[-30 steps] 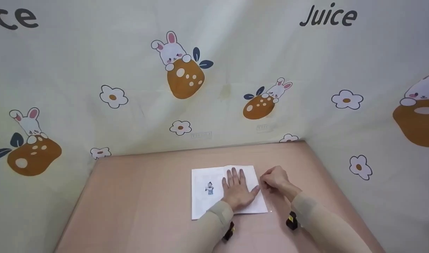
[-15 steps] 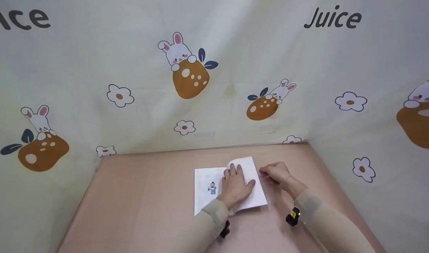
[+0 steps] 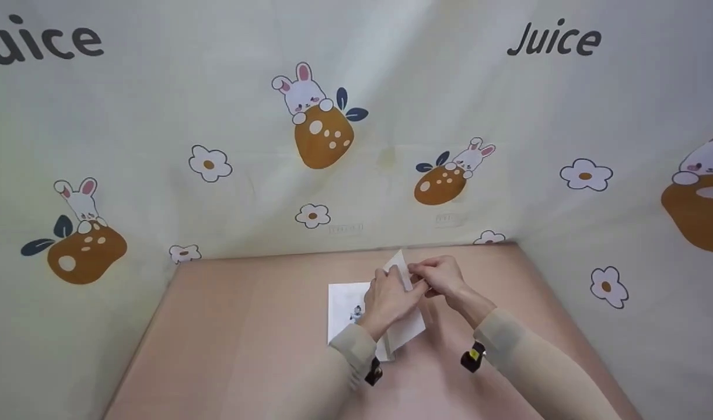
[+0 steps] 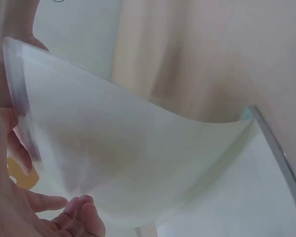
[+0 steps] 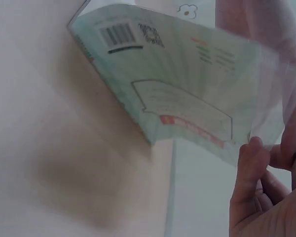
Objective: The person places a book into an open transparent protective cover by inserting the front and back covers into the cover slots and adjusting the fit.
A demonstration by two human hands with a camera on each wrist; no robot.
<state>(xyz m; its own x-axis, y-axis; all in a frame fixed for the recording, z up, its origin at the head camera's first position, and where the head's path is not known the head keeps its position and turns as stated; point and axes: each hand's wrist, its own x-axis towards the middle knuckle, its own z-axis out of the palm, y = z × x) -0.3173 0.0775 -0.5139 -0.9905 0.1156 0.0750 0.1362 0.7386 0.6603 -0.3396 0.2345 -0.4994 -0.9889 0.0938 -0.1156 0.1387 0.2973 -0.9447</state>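
A thin white-paged book (image 3: 341, 303) lies spread on the table, a small cartoon figure printed on its left page. Its back cover (image 5: 172, 84) stands raised and bent, showing a barcode and pale green print in the right wrist view. Clear plastic film (image 5: 266, 94) runs along the cover's outer edge. My left hand (image 3: 388, 300) rests fingertips on the cover's white inner face (image 4: 113, 138), thumb reaching to the film edge. From the right, my right hand (image 3: 447, 277) pinches the film at that edge between thumb and index finger.
A pink table (image 3: 263, 326) meets patterned cloth walls (image 3: 245, 192) at the back and both sides. A black wrist camera (image 3: 473, 357) hangs under the right sleeve, and another wrist camera (image 3: 374, 371) under the left.
The back cover has risen from flat to steeply bent. My left hand has gone from lying flat with spread fingers to bent fingers. My right hand has moved left to meet the cover's edge.
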